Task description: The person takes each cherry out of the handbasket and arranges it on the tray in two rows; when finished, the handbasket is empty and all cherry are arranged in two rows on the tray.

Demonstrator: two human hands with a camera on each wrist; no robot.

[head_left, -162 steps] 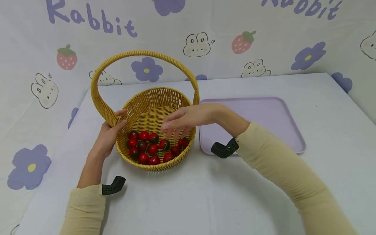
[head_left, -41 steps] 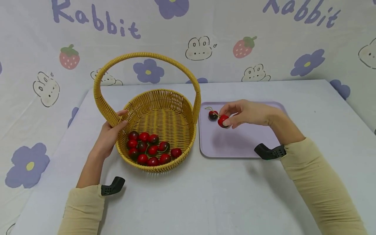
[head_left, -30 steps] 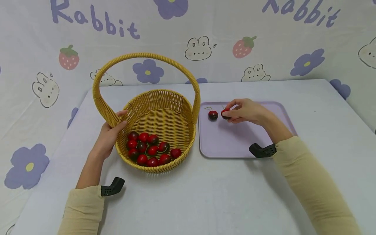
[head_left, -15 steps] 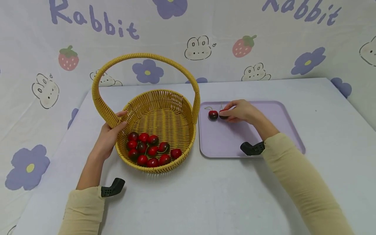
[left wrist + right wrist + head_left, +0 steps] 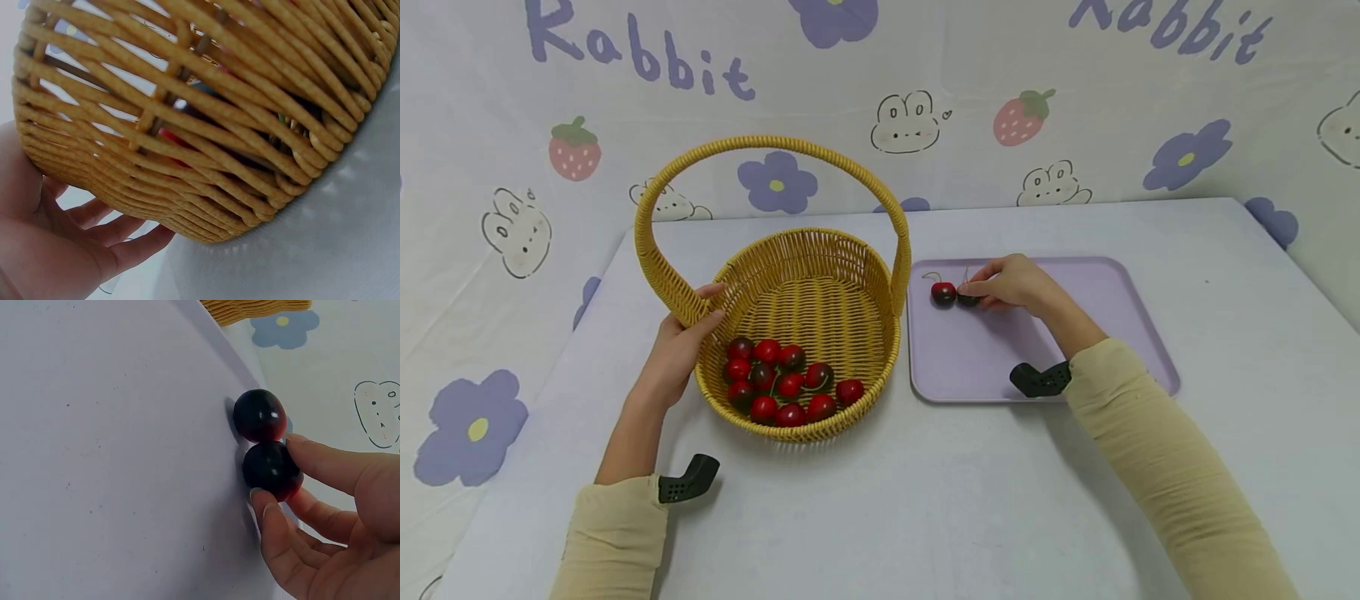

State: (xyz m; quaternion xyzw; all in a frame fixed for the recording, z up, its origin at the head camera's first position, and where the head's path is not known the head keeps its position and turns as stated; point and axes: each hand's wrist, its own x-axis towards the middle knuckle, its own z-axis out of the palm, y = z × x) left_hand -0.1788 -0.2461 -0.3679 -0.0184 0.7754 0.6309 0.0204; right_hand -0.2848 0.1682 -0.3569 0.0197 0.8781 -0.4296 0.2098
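Observation:
A yellow wicker basket (image 5: pixel 820 308) with a tall arched handle stands on the table, several red and dark cherries (image 5: pixel 790 383) gathered at its near side. My left hand (image 5: pixel 673 354) grips its left rim at the foot of the handle; the left wrist view shows fingers against the woven wall (image 5: pixel 187 137). On the lilac tray (image 5: pixel 1037 358), my right hand (image 5: pixel 1011 283) pinches a dark red cherry (image 5: pixel 273 470) between thumb and fingers. Right beside it, a second cherry (image 5: pixel 259 415) lies near the tray's far left corner, its stem (image 5: pixel 932 275) curling up.
The tray stands just right of the basket, with bare tray surface in front of the cherries. A white cloth (image 5: pixel 880 517) covers the table. Behind hangs a sheet (image 5: pixel 970 50) printed with rabbits, flowers and strawberries.
My right hand has come from over the basket to the tray with a cherry, then lowered it and moved it left up against the other cherry. My left hand keeps its grip on the basket.

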